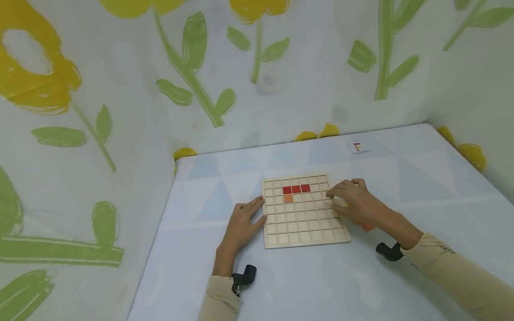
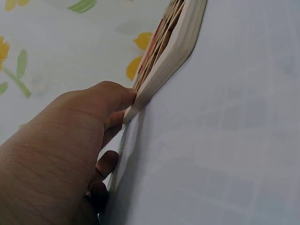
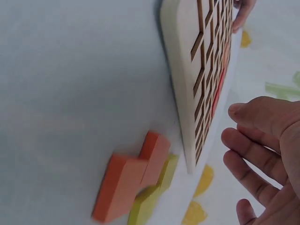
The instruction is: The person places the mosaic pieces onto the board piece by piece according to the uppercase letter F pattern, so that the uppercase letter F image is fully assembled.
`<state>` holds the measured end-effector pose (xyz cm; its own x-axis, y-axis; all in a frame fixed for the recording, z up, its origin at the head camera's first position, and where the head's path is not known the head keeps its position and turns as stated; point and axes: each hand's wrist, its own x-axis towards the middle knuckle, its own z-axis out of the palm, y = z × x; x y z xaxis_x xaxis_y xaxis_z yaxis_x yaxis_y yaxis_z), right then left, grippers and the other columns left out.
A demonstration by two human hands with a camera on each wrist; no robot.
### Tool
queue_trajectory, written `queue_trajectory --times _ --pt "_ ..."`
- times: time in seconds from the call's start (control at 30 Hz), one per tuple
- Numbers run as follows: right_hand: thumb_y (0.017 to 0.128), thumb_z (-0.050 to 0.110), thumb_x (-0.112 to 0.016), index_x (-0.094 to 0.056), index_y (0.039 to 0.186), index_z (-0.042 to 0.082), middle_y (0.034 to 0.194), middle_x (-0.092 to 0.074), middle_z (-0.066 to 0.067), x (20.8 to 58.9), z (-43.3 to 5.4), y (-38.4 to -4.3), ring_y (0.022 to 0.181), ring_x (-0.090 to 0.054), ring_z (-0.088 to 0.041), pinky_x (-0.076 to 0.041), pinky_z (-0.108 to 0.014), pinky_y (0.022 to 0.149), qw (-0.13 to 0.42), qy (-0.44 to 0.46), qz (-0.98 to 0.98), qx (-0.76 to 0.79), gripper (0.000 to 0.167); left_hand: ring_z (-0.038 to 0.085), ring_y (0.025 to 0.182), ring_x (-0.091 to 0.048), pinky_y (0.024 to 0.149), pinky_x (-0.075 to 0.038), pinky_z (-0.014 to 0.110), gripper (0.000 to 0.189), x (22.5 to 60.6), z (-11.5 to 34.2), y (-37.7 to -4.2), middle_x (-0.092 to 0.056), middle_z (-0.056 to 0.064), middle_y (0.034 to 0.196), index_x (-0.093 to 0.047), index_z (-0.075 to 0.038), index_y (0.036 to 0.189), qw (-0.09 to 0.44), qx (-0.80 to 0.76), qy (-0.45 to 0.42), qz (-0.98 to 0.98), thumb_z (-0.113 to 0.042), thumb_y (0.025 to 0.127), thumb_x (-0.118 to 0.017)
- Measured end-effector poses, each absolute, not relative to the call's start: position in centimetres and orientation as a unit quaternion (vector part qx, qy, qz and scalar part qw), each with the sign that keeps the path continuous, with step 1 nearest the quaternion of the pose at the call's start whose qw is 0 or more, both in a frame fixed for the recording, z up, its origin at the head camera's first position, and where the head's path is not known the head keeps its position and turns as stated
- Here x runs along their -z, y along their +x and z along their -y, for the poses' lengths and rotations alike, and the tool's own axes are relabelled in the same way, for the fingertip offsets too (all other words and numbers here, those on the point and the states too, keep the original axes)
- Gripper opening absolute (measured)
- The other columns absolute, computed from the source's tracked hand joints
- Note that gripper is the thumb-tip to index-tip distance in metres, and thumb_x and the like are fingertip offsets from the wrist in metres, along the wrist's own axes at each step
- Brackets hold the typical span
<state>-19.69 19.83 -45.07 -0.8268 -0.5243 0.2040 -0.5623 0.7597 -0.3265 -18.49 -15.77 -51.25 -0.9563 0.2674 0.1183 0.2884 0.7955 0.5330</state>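
A light wooden grid board (image 1: 297, 225) lies on the table. Three red tiles (image 1: 296, 189) sit side by side in one of its upper rows, and an orange tile (image 1: 288, 198) is in the cell below the leftmost. My left hand (image 1: 242, 225) touches the board's left edge with thumb and fingertips, fingers fairly straight. Over the right edge hovers my right hand (image 1: 358, 200), its fingers loosely bent. In the right wrist view, nothing is between the thumb and fingers of that hand (image 3: 267, 154). Orange blocks (image 3: 123, 180) and yellow blocks (image 3: 145, 206) lie by the board, mostly hidden under the right hand in the head view.
A small card (image 1: 358, 147) with a printed coloured pattern lies near the table's back edge. Flower-printed cloth (image 1: 281, 102) rises behind and to the left of the pale blue and white table (image 1: 305, 285). A black wrist mount (image 1: 245, 275) sits on each arm.
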Motion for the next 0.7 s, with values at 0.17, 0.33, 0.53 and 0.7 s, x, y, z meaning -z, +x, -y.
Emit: queue_trajectory --times 0.17,0.33,0.53,0.7 --pt "0.082 0.009 -0.08 -0.074 0.105 0.01 0.106 -0.072 -0.002 45.3 -21.5 -18.9 0.105 -0.061 -0.026 -0.03 -0.059 0.095 0.061 0.277 0.941 -0.185 0.023 0.019 0.115 -0.047 0.093 -0.043 0.04 0.055 51.5 16.0 -18.6 -0.043 -0.015 0.154 -0.052 -0.023 0.148 0.024 0.282 -0.153 0.947 -0.039 0.097 -0.062" --pt "0.083 0.01 -0.079 -0.074 0.107 0.01 0.108 -0.071 -0.003 45.2 -22.8 -17.5 0.107 -0.06 -0.028 -0.029 -0.059 0.095 0.048 0.264 0.944 -0.191 0.024 0.019 0.115 -0.047 0.094 -0.043 0.041 0.055 51.5 16.0 -18.6 -0.042 -0.015 0.154 -0.052 -0.024 0.148 0.021 0.284 -0.155 0.946 -0.04 0.097 -0.062" --pt "0.085 0.017 -0.08 -0.074 0.108 0.011 0.111 -0.071 -0.003 45.4 -24.0 -16.4 0.11 -0.058 -0.028 -0.027 -0.059 0.096 0.038 0.243 0.948 -0.201 0.024 0.019 0.113 -0.046 0.093 -0.042 0.041 0.055 51.3 15.9 -18.5 -0.042 -0.015 0.154 -0.051 -0.024 0.149 0.013 0.289 -0.146 0.946 -0.04 0.097 -0.061" --pt "0.078 0.013 -0.085 -0.075 0.103 0.011 0.105 -0.072 -0.002 46.3 -24.6 -15.6 0.104 -0.061 -0.027 -0.03 -0.057 0.091 0.077 0.266 0.938 -0.209 0.027 0.018 0.113 -0.046 0.093 -0.042 0.041 0.055 51.2 15.8 -18.5 -0.042 -0.015 0.154 -0.052 -0.024 0.149 0.011 0.292 -0.143 0.946 -0.04 0.097 -0.062"
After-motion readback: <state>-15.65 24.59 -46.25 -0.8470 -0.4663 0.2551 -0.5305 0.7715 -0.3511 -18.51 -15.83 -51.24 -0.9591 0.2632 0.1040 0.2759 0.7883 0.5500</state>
